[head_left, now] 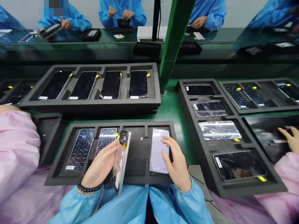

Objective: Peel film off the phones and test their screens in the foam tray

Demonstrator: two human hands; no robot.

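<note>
A grey foam tray lies in front of me. My left hand, with a black bead bracelet at its wrist, holds a phone tilted on edge above the tray; its inner parts show. Over the tray's right slot, my right hand has its fingers apart at a phone with a lit pale lilac screen; whether the fingertips touch it is hard to tell. Two phones with dark patterned screens, one at the far left and one partly behind my left hand, lie in the left slots.
Behind stands a stacked tray with several dark-screened phones. More phone trays stand at the right. People in pink sleeves sit on both sides; a person's hand is at the right edge. A green post rises beyond.
</note>
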